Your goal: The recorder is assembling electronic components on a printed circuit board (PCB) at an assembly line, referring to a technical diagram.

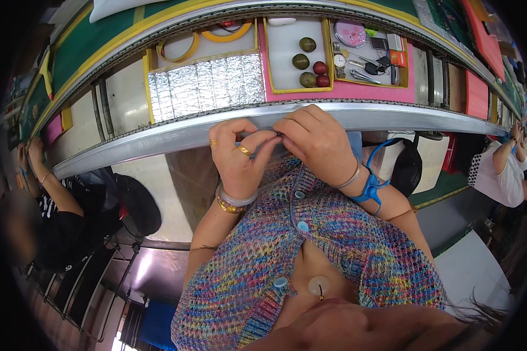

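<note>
Multicoloured knit top (pixel 240 240) with blue buttons filled the low middle, close under the camera. Past it, the person's left hand (pixel 235 164) and right hand (pixel 322 143) met at the near metal rail (pixel 369 120) of the bench. Left wrist: pale bangle (pixel 235 200), gold bracelet (pixel 228 206); right wrist: blue strap (pixel 371 186).

Key relation: a small dark piece (pixel 279 134) sat right between the two sets of fingers, left fingers on its left side, right fingers on its right. Neither hand was clearly nearer. Long axis: could not tell, too small and mostly covered.

Left thumb and index were closed to a tight pinch, other fingers bent; right fingers curled over, tips together. Both seemed to have hold of the piece, no visible gap.

Beyond the rail: silver foil sheet (pixel 208 85) ahead-left; a yellow-edged tray (pixel 284 90) ahead with green and red balls (pixel 320 68); another tray (pixel 372 83) ahead-right with a watch (pixel 339 60), keys (pixel 383 61) and a pink round case (pixel 351 33). Co-worker's hands (pixel 36 161) showed far left, well apart.
</note>
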`<state>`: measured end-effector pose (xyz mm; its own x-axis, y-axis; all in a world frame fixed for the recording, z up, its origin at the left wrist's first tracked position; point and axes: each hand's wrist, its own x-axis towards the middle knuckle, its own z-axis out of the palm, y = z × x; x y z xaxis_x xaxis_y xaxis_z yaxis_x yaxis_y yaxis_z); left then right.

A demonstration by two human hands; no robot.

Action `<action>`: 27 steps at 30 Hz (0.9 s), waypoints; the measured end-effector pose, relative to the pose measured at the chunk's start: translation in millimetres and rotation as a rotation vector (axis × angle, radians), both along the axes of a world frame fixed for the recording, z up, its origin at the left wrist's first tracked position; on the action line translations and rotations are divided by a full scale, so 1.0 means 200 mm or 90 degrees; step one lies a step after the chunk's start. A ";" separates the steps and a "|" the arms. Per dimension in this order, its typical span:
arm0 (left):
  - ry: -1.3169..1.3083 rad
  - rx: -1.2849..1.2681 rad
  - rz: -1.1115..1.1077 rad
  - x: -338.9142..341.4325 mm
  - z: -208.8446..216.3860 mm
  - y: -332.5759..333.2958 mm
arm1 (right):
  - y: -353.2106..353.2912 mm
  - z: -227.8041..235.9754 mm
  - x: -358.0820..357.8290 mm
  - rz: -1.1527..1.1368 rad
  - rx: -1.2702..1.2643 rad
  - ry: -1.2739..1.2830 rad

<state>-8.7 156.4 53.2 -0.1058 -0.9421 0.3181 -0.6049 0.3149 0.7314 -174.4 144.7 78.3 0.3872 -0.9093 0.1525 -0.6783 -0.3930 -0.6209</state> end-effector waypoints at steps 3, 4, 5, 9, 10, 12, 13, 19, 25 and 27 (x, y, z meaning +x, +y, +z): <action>-0.021 -0.011 -0.026 0.02 -0.02 -0.02 | 0.00 -0.01 0.00 0.015 -0.022 0.045; -0.022 -0.009 -0.025 0.02 -0.03 -0.02 | 0.00 0.00 0.01 -0.010 -0.017 0.047; -0.021 -0.007 -0.009 0.02 -0.03 -0.02 | 0.00 0.01 0.01 -0.034 -0.013 0.049; -0.022 0.002 0.023 0.01 -0.04 -0.01 | 0.00 0.01 -0.03 -0.087 0.011 -0.009; -0.022 0.004 0.021 0.01 -0.04 0.00 | 0.01 -0.01 -0.03 -0.096 0.014 -0.020; -0.018 0.008 0.037 0.00 -0.04 0.01 | 0.01 -0.03 -0.03 -0.106 0.018 -0.030; -0.018 0.011 0.036 0.01 -0.04 0.02 | 0.01 -0.04 -0.02 -0.106 0.013 -0.030; -0.042 0.002 0.040 0.01 -0.05 0.03 | 0.02 -0.03 0.01 -0.122 0.025 -0.004; -0.053 0.008 0.035 0.01 -0.04 0.02 | 0.02 -0.02 0.03 -0.141 0.044 0.000; -0.053 0.035 0.030 0.01 -0.03 0.02 | 0.02 -0.02 0.04 -0.144 0.043 0.000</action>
<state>-6.6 160.4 48.0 -0.0846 -0.9623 0.2584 -0.6782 0.2456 0.6926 -167.2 147.9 74.0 0.1727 -0.9811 0.0879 -0.7442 -0.1884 -0.6408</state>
